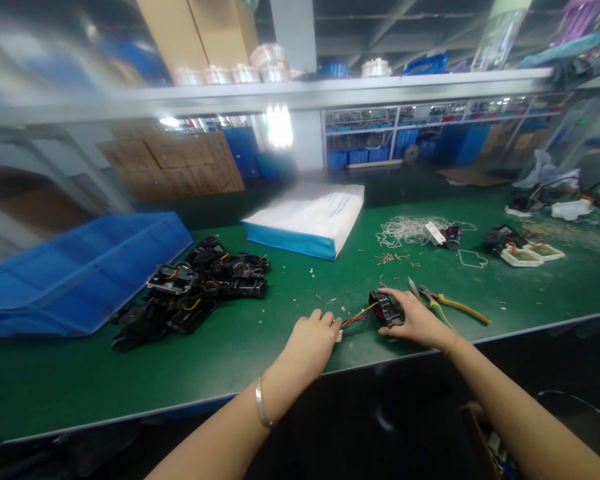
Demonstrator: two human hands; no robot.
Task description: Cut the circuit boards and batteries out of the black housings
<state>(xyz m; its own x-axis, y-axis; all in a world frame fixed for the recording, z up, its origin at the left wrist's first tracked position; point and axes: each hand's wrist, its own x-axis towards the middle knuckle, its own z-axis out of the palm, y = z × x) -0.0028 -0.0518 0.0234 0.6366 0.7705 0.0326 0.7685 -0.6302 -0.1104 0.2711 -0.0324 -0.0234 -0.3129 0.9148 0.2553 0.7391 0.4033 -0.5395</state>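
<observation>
The right hand [416, 321] curls closed around a small black part [386, 308] near the green bench's [280, 320] front edge; the left hand [311, 341] pinches its red and yellow wires [359, 316] at a white connector [339, 333]; yellow-handled pliers [447, 305] lie just right; a pile of black parts [195, 288] and a blue bin [80, 267] sit left.

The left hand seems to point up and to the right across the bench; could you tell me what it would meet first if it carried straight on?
Most likely the small black part that the right hand holds, reached along its wires from the left hand.
</observation>
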